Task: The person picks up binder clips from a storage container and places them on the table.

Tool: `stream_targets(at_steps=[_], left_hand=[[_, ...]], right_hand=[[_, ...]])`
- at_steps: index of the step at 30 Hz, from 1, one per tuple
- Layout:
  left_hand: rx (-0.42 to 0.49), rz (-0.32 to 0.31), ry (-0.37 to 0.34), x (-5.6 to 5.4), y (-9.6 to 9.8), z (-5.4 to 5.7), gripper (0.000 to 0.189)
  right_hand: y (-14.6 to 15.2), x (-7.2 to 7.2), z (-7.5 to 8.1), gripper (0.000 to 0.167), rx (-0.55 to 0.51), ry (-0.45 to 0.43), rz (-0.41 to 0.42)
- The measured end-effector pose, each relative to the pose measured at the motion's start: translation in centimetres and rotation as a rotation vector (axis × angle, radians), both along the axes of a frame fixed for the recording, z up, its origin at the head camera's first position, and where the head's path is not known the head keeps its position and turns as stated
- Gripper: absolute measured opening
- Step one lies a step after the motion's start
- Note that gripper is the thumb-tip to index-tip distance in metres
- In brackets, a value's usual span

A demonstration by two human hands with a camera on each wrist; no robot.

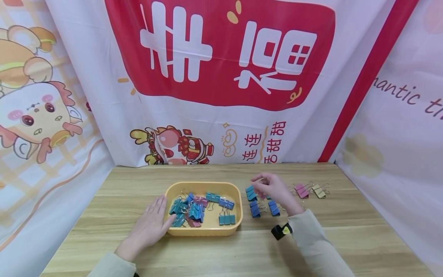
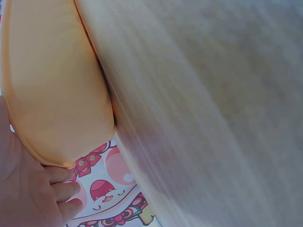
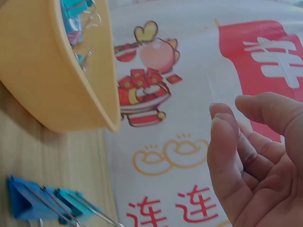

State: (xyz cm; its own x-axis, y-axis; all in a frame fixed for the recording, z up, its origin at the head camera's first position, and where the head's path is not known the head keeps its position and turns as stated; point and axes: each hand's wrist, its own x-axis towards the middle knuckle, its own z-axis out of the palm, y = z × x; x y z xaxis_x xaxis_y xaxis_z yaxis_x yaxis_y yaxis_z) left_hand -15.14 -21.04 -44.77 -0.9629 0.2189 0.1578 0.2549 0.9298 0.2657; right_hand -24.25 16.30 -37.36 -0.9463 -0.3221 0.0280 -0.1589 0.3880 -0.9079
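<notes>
The right hand (image 1: 273,189), fingers empty and narrowly parted, might topple the teal binder clip (image 1: 251,193) near them if lowered carelessly; the left hand (image 1: 151,222), fingers straight, could shift the plastic basin (image 1: 207,232) by pressing.

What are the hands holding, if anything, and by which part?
Nothing is held: the right hand is empty; the left hand just rests against the left end of the tray.
</notes>
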Motion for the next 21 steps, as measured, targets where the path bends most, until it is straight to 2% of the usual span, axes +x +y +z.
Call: stream_targets(at_steps=[7,17,21], left_hand=[[-0.004,-0.003,0.011,0.0,0.1,0.1,0.069],[-0.003,0.004,-0.003,0.0,0.1,0.2,0.07],[0.0,0.002,-0.002,0.0,0.1,0.2,0.07]], right_hand=[[-1.9,-0.1,-1.5,0.025,0.016,0.009,0.098],[-4.0,-0.1,-3.1,0.019,0.05,-0.044,0.133],[-4.6,-0.2,-3.8,0.017,0.064,-0.038,0.171]])
